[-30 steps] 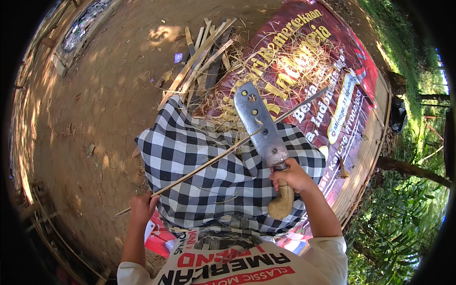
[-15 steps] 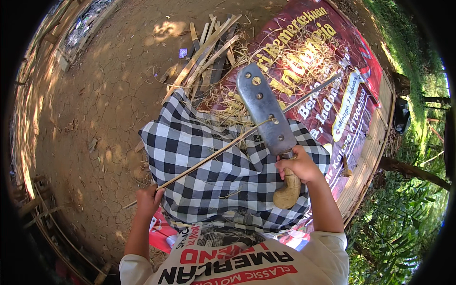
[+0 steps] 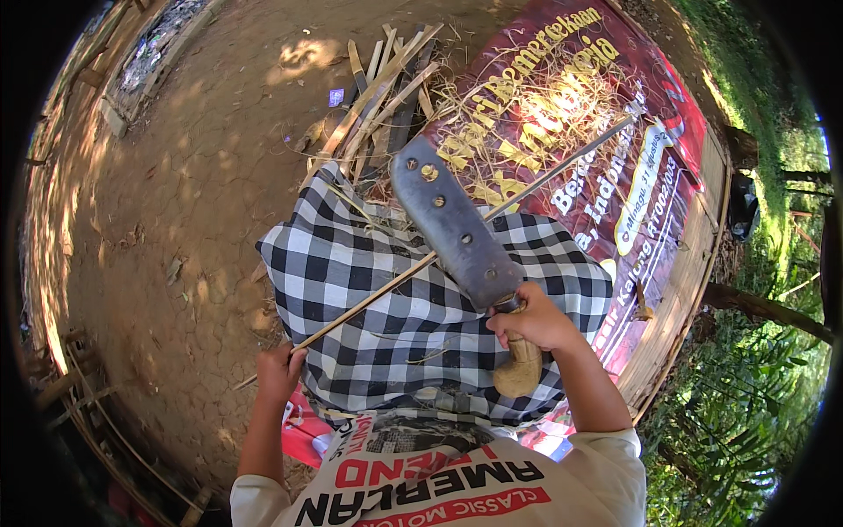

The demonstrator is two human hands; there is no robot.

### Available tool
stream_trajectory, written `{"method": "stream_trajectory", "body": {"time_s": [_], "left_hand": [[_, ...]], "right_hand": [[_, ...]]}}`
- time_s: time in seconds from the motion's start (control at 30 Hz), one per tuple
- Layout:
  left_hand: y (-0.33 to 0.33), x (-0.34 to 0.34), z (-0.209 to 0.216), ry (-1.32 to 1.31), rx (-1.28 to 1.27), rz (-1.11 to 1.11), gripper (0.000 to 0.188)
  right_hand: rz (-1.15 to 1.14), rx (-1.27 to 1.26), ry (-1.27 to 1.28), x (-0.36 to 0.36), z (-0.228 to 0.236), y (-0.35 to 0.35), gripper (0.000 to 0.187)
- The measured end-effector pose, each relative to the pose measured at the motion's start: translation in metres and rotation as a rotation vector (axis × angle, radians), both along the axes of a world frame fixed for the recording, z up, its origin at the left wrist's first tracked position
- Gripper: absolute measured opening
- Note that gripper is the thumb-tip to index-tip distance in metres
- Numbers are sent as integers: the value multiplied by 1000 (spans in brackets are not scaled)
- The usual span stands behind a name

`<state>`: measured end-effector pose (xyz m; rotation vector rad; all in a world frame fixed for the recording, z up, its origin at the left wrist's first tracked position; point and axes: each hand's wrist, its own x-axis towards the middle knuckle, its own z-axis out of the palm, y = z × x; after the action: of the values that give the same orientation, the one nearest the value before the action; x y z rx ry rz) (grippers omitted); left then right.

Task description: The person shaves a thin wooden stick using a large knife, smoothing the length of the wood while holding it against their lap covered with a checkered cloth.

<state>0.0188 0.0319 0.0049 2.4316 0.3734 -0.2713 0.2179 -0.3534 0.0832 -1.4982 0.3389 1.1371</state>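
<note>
My right hand (image 3: 537, 321) grips the curved wooden handle (image 3: 518, 369) of a broad cleaver-like knife, its fingers wrapped near the blade. The wide grey blade (image 3: 452, 230) has several holes along it and slants up to the left. Under the blade runs a long thin wooden strip (image 3: 369, 300), probably bamboo, reaching far to the upper right. My left hand (image 3: 279, 369) is closed around its near end, which pokes out beyond the fist. Both hands are over a black-and-white checked cloth (image 3: 351, 263) draped across my lap. A pale shaving (image 3: 351, 202) lies on the cloth's far left part.
Beyond the cloth lies a pile of split wooden strips (image 3: 378, 97). Curly shavings (image 3: 580, 97) cover part of a dark red printed banner (image 3: 606, 263) at right, spread over a slatted platform (image 3: 672, 338). Cracked bare earth (image 3: 176, 228) extends left; plants (image 3: 746, 422) grow at right.
The knife has moved left and toward me, its blade leaning further left. A thin shaving near the blade has come off the strip; one now lies at the cloth's far left. My left hand barely moved.
</note>
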Motion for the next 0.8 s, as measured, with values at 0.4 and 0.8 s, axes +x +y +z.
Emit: {"method": "stream_trajectory", "body": {"time_s": [0.4,0.8], "left_hand": [[13,3,-10,68,-140,-11,41],[28,11,-21,223,-366,57,51]], "right_hand": [[-476,28,-285,13,3,-47,17],[-477,-217,-515,38,19,-71,16]]}}
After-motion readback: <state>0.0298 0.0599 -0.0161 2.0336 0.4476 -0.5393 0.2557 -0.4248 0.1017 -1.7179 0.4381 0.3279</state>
